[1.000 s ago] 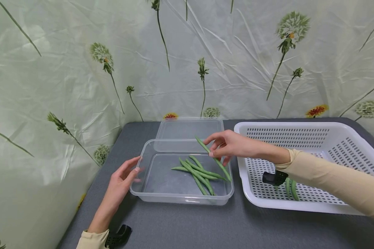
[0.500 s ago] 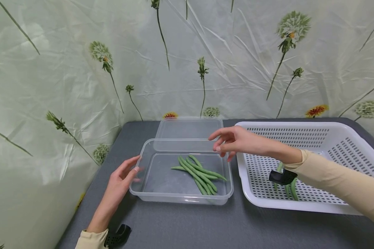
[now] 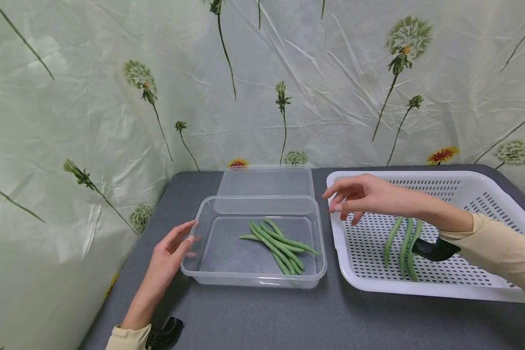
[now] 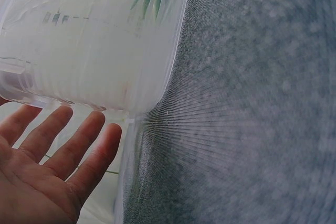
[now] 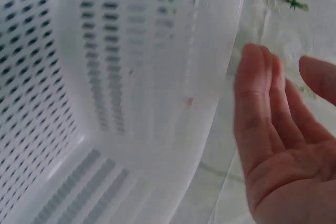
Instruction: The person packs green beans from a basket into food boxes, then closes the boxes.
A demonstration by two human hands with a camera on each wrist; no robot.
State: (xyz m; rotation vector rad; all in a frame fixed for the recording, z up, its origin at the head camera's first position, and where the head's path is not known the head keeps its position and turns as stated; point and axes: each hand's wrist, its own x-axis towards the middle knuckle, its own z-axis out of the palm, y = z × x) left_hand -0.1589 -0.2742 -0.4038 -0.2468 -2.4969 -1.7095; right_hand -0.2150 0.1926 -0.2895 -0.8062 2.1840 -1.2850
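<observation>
My left hand (image 3: pixel 168 257) rests open against the left end of the container (image 3: pixel 210 279), where a bunch of beans (image 3: pixel 277 243) lies toward its right side, with the lid (image 3: pixel 267 182) behind it. My right hand (image 3: pixel 363 197) hovers over the near-left corner of the basket (image 3: pixel 498 194), just right of the container, and three beans (image 3: pixel 402 245) lie in the basket below my wrist.

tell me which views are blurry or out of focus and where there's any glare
Head view: sharp and evenly lit, with only soft reflections on the clear container rim. Left wrist view: the container wall is close and hazy, the grey table streaked with blur. Right wrist view: the white basket is soft and bright, the right hand out of focus.
</observation>
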